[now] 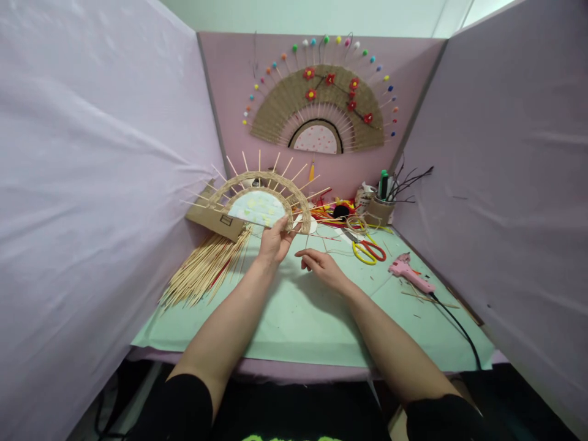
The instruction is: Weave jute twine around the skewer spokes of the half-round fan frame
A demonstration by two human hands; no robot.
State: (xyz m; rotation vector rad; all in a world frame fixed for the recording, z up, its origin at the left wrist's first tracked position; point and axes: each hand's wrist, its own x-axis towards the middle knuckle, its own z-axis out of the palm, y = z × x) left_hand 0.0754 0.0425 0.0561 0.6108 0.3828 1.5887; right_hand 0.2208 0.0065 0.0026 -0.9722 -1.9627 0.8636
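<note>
My left hand (274, 242) grips a half-round fan (258, 207) by its lower right edge, holding it up above the table. The fan has a pale blue-green patterned centre, woven twine bands around it and thin sticks fanning outward past the outer band. My right hand (321, 267) hovers just right of it, fingers loosely bent and somewhat apart, with nothing visible in them. A thin strand of twine (331, 250) runs near the right fingertips; whether they touch it I cannot tell.
Thin sticks (206, 266) lie bundled at the left beside a cardboard box (214, 220). Scissors (367, 250) and a pink glue gun (411, 274) with its cord lie at the right. Behind stand a cup of pens and twigs (380, 210) and a decorated fan (321, 104) on the wall.
</note>
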